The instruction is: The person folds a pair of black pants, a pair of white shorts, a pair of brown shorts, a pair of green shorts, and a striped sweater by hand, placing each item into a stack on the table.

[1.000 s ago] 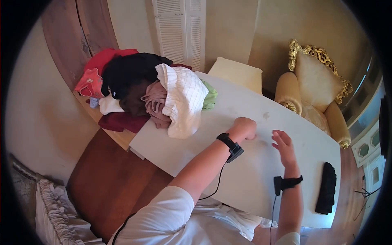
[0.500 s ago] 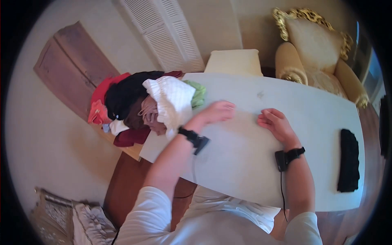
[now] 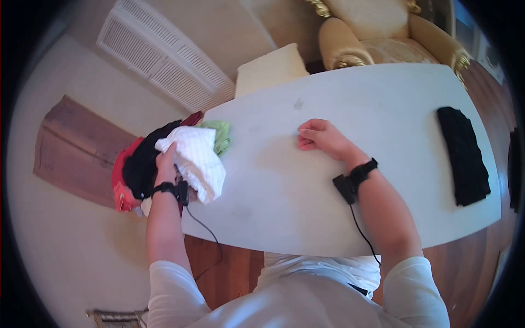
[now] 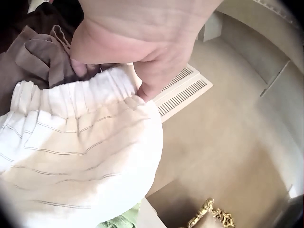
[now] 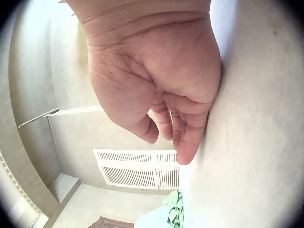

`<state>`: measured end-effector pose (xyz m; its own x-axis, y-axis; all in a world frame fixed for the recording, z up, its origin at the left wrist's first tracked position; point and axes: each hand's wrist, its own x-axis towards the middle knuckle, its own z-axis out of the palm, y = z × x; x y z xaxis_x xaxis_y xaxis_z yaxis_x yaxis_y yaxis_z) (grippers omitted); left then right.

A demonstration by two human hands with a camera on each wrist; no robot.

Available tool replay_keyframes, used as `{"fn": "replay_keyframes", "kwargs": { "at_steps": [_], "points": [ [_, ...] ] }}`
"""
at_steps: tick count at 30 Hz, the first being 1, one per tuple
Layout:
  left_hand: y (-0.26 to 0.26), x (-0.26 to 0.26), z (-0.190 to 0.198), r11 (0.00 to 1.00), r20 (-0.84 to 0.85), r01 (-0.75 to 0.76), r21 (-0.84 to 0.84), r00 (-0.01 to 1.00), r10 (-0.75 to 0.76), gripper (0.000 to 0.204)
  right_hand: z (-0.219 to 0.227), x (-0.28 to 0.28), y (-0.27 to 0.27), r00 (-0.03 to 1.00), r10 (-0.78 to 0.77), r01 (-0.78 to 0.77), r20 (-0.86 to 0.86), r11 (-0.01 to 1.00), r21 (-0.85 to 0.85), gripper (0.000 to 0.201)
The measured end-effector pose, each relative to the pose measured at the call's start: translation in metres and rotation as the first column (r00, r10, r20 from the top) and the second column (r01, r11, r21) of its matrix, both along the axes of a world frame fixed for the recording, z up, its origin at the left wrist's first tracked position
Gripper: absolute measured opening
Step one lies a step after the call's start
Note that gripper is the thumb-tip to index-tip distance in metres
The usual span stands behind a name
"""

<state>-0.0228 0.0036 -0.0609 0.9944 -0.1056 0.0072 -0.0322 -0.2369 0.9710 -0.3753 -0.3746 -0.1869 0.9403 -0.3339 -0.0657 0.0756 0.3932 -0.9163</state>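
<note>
My left hand [image 3: 166, 163] is at the clothes pile on the table's left end. It grips a white striped garment [image 3: 198, 158] by the gathered elastic waistband [image 4: 71, 97], thumb on the outer side, as the left wrist view shows. The rest of the garment drapes over the pile beside a green cloth [image 3: 220, 136]. Behind the waistband lies a brownish-mauve garment [image 4: 42, 59]. Over the middle of the table is my right hand [image 3: 324, 136], its fingers loosely curled and holding nothing. Its little-finger side is right at the tabletop in the right wrist view.
A folded black garment [image 3: 464, 156] lies at the right end of the white table [image 3: 273, 208]. Black [image 3: 143, 169] and red clothes [image 3: 118, 169] sit at the pile's far left. Beyond the table stand a cream stool [image 3: 270, 68] and a gold armchair [image 3: 383, 41].
My left hand has moved left from mid-table to the pile and taken hold of the white striped garment. The right hand has shifted left, its fingers loosely curled. The head view has turned.
</note>
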Motion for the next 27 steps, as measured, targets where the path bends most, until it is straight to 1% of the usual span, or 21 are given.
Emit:
{"fn": "replay_keyframes", "kwargs": {
  "at_steps": [1, 2, 3, 4, 5, 6, 7, 8, 9, 10, 12, 14, 16, 18, 19, 20, 21, 22, 23, 26, 27],
  "points": [
    [0.036, 0.015, -0.001, 0.996, -0.079, 0.029, -0.082, 0.996, -0.036, 0.057, -0.004, 0.013, 0.002, 0.999, 0.031, -0.029, 0.025, 0.998, -0.064, 0.022],
    [0.038, 0.003, 0.006, 0.999, -0.069, 0.004, -0.052, 0.998, -0.007, 0.049, -0.008, 0.027, 0.004, 0.998, 0.046, -0.042, 0.031, 0.991, -0.124, 0.021],
    [0.042, -0.023, 0.021, 0.889, 0.214, 0.201, 0.412, 0.927, -0.309, 0.042, -0.008, 0.030, 0.003, 0.997, 0.072, -0.071, 0.003, 0.986, -0.148, 0.021],
    [0.018, -0.043, 0.035, 0.842, -0.017, 0.476, 0.254, 0.873, -0.488, 0.040, -0.005, 0.017, 0.001, 0.999, 0.034, -0.028, 0.019, 0.972, -0.231, 0.021],
    [0.020, -0.021, 0.037, 0.935, -0.271, 0.321, -0.151, 0.896, -0.352, 0.041, -0.008, 0.023, 0.003, 1.000, 0.014, -0.010, 0.018, 0.981, -0.193, 0.021],
    [0.041, -0.001, 0.043, 0.841, 0.035, 0.507, 0.189, 0.852, -0.522, 0.046, -0.014, 0.031, 0.002, 1.000, 0.006, -0.001, 0.021, 0.979, -0.202, 0.021],
    [0.056, 0.056, 0.047, 0.899, -0.185, 0.405, -0.166, 0.883, -0.432, 0.050, -0.010, 0.031, 0.005, 1.000, 0.004, -0.001, 0.025, 0.990, -0.143, 0.022],
    [0.062, 0.071, 0.063, 0.918, -0.219, 0.338, -0.210, 0.898, -0.381, 0.055, -0.006, 0.030, 0.007, 0.999, 0.015, -0.011, 0.038, 0.996, -0.087, 0.022],
    [0.050, 0.063, 0.083, 0.912, -0.273, 0.353, -0.209, 0.874, -0.401, 0.059, -0.005, 0.026, 0.005, 1.000, 0.009, -0.006, 0.030, 0.996, -0.094, 0.023],
    [0.032, 0.037, 0.101, 0.923, -0.251, 0.330, -0.196, 0.893, -0.372, 0.061, -0.003, 0.024, 0.006, 1.000, 0.013, -0.010, 0.026, 0.995, -0.104, 0.024],
    [-0.002, -0.009, 0.126, 0.911, -0.200, 0.389, -0.135, 0.890, -0.409, 0.057, 0.000, 0.020, 0.007, 0.998, 0.045, -0.040, 0.038, 0.993, -0.109, 0.026],
    [-0.040, -0.073, 0.137, 0.869, 0.001, 0.494, 0.036, 0.869, -0.494, 0.051, 0.008, 0.011, 0.006, 0.992, 0.103, -0.096, 0.069, 0.991, -0.098, 0.031],
    [-0.070, -0.124, 0.134, 0.790, 0.081, 0.544, 0.284, 0.807, -0.585, 0.041, 0.033, -0.003, 0.008, 0.965, 0.250, -0.239, 0.074, 0.963, -0.125, 0.055],
    [-0.099, -0.177, 0.109, 0.676, 0.108, 0.616, 0.404, 0.702, -0.704, 0.036, 0.056, -0.011, 0.012, 0.938, 0.315, -0.288, 0.143, 0.940, -0.182, 0.085],
    [-0.108, -0.193, 0.082, 0.704, 0.189, 0.608, 0.367, 0.693, -0.696, 0.034, 0.064, -0.013, 0.014, 0.928, 0.334, -0.291, 0.167, 0.927, -0.238, 0.094],
    [-0.116, -0.214, 0.073, 0.549, 0.172, 0.541, 0.637, 0.595, -0.785, 0.036, 0.072, -0.014, 0.016, 0.918, 0.347, -0.285, 0.190, 0.913, -0.291, 0.104],
    [-0.125, -0.250, 0.073, 0.502, -0.079, 0.709, 0.495, 0.612, -0.787, 0.041, 0.080, -0.015, 0.016, 0.915, 0.380, -0.317, 0.136, 0.885, -0.340, 0.106],
    [-0.122, -0.240, 0.054, 0.322, -0.095, 0.701, 0.636, 0.485, -0.869, 0.050, 0.087, -0.018, 0.014, 0.915, 0.395, -0.337, 0.079, 0.859, -0.385, 0.109],
    [-0.119, -0.236, 0.039, 0.199, -0.129, 0.736, 0.647, 0.363, -0.923, 0.055, 0.091, -0.021, 0.012, 0.920, 0.391, -0.346, 0.019, 0.837, -0.424, 0.111],
    [-0.110, -0.232, 0.006, 0.273, -0.099, 0.655, 0.705, 0.472, -0.876, 0.060, 0.096, -0.029, 0.001, 0.928, 0.327, -0.370, -0.176, 0.770, -0.519, 0.108],
    [-0.106, -0.229, -0.002, 0.298, -0.126, 0.635, 0.712, 0.534, -0.836, 0.062, 0.096, -0.029, -0.003, 0.930, 0.291, -0.367, -0.224, 0.744, -0.558, 0.105]
  ]
}}
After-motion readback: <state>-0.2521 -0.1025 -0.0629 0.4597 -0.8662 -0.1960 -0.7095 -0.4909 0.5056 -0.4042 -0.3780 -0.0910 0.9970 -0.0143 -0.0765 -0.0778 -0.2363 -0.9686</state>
